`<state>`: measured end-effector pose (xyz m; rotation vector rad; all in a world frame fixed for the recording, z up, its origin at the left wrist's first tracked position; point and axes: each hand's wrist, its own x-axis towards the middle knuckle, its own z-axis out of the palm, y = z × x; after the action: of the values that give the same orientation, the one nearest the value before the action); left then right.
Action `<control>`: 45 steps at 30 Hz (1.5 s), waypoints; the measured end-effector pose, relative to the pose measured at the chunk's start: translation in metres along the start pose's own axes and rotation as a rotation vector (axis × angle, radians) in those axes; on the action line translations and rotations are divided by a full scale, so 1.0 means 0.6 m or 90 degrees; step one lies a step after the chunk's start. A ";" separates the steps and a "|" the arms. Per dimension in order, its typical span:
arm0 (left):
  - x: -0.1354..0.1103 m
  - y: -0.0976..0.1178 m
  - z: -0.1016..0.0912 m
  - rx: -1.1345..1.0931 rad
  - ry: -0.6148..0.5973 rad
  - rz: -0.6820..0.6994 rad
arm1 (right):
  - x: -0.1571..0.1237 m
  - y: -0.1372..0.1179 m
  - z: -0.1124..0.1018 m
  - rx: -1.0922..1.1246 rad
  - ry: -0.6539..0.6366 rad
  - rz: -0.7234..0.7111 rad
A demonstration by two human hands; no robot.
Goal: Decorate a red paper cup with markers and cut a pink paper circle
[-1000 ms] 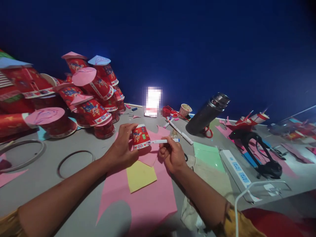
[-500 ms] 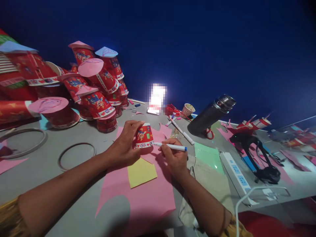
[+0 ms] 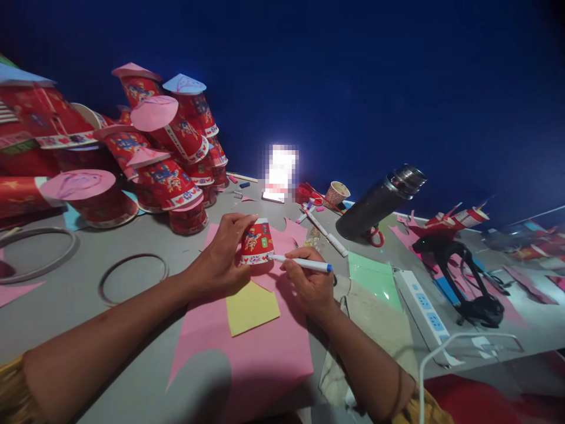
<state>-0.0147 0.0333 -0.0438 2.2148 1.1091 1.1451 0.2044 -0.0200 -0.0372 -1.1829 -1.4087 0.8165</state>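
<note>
My left hand (image 3: 229, 254) is closed around the left side of a red printed paper cup (image 3: 258, 240), thumb low and fingers at its top. The cup stands upside down, its white patterned band at the bottom. In my right hand (image 3: 309, 282) is a white marker (image 3: 304, 263) with a blue end, held like a pen. Its tip meets the cup's band at the lower right. Beneath both hands lies a cut sheet of pink paper (image 3: 265, 359), with a yellow paper square (image 3: 252, 309) on it.
Stacked red cups with paper tops (image 3: 168, 176) fill the left. Two rings, one a thin hoop (image 3: 132, 277), lie nearby. Behind are a bright phone (image 3: 279, 176), markers (image 3: 324, 229) and a small cup (image 3: 338, 193). A dark flask (image 3: 377, 203), green sheet (image 3: 375, 277) and power strip (image 3: 426, 315) are right.
The view has shifted slightly, so the stacked cups sit a little further left. My left hand still holds the cup, and the marker tip has moved slightly left along its band.
</note>
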 end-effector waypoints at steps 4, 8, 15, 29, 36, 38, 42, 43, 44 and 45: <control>0.000 0.000 -0.001 -0.003 -0.001 0.003 | 0.001 -0.001 0.000 0.006 -0.005 0.003; -0.001 -0.001 -0.001 -0.006 -0.008 0.002 | 0.001 0.000 0.002 0.004 -0.020 0.008; -0.001 -0.002 -0.001 0.006 -0.015 -0.001 | 0.003 -0.003 0.004 -0.002 -0.021 0.018; 0.003 0.004 -0.002 0.059 -0.016 -0.003 | 0.002 -0.015 -0.007 0.017 0.019 -0.014; -0.002 0.004 -0.001 0.184 0.032 0.094 | -0.008 -0.008 -0.006 -0.076 -0.006 -0.140; -0.002 0.006 -0.002 0.205 0.038 0.102 | -0.008 -0.006 -0.004 -0.107 -0.002 -0.187; -0.002 0.010 -0.002 0.224 0.045 0.097 | -0.007 -0.006 -0.001 -0.152 0.002 -0.248; -0.002 0.011 -0.002 0.230 0.046 0.094 | -0.007 -0.006 0.000 -0.155 0.002 -0.265; -0.002 0.013 -0.002 0.237 0.046 0.093 | -0.007 -0.007 0.001 -0.155 0.000 -0.283; -0.002 0.014 -0.002 0.245 0.048 0.093 | -0.008 -0.007 0.003 -0.154 -0.004 -0.302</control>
<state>-0.0123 0.0270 -0.0381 2.6005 1.3092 1.1595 0.2016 -0.0253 -0.0347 -0.9604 -1.7376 0.3234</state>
